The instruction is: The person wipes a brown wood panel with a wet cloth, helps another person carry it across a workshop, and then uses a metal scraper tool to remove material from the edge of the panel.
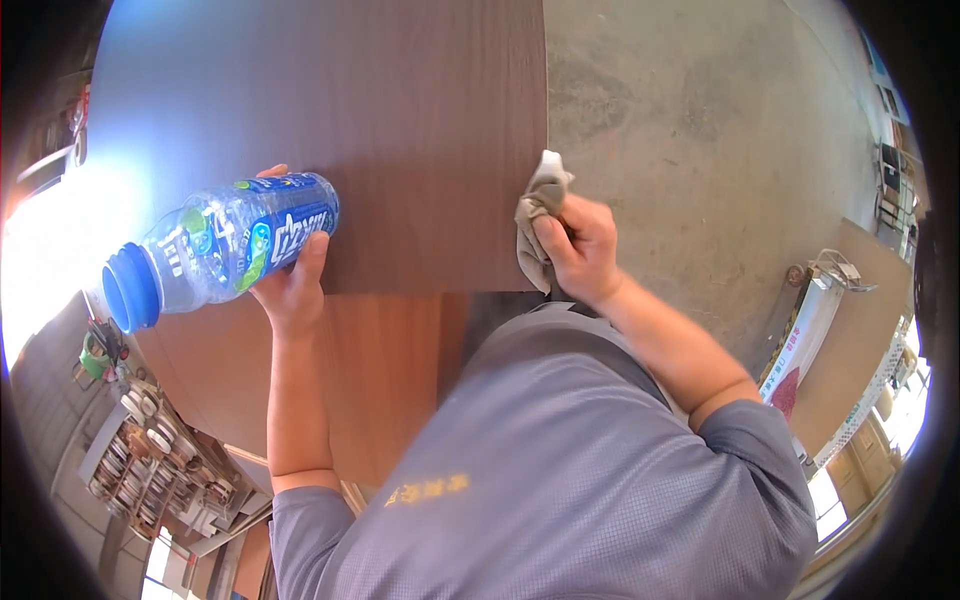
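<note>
Two hands busy at once. My left hand [292, 285] is wrapped around a clear plastic bottle [225, 245] with a blue label, lying on its side in my grip, its open blue neck pointing left, out past the left part of the dark brown board [400, 120]. My fingers curl round the labelled end, thumb on the near side. Over on the right, my right hand [580, 250] is clenched on a crumpled grey rag [538, 205], pressing it against the right edge of that dark board, close to its near corner. A white tip of the rag pokes up beyond my knuckles. The board stretches away from me, and nearer in, a lighter reddish-brown panel [380, 370] lies under its near edge. Right of the board is bare concrete floor [700, 120]. My grey shirt [560, 470] fills the near view.
</note>
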`<action>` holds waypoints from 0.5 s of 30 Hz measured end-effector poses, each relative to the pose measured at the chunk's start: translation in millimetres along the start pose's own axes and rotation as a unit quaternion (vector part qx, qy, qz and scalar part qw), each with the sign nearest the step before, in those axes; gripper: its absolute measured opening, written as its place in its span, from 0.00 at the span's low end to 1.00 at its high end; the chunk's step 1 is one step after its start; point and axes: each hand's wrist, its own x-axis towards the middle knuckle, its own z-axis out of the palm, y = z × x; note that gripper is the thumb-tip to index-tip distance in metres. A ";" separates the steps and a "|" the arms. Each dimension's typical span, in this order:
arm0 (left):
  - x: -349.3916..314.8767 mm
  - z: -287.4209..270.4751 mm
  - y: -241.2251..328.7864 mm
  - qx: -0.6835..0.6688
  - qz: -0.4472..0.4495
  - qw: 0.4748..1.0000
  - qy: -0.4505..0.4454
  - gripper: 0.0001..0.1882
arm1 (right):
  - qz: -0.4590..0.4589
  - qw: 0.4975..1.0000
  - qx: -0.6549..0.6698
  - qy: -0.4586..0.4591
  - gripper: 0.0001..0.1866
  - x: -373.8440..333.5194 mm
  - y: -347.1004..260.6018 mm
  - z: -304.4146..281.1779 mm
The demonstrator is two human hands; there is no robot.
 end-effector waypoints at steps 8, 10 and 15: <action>5.1 -1.9 0.0 0.011 -0.001 1.000 -0.010 0.38 | 0.101 0.986 0.130 0.018 0.18 142.9 18.5 -8.6; 1.8 -2.1 -2.6 0.001 -0.001 1.000 -0.006 0.38 | 0.035 0.998 0.035 0.043 0.14 34.7 21.5 0.7; -0.9 -1.7 -0.1 0.013 0.012 1.000 -0.005 0.38 | -0.042 0.995 -0.019 -0.085 0.12 25.6 25.8 -21.0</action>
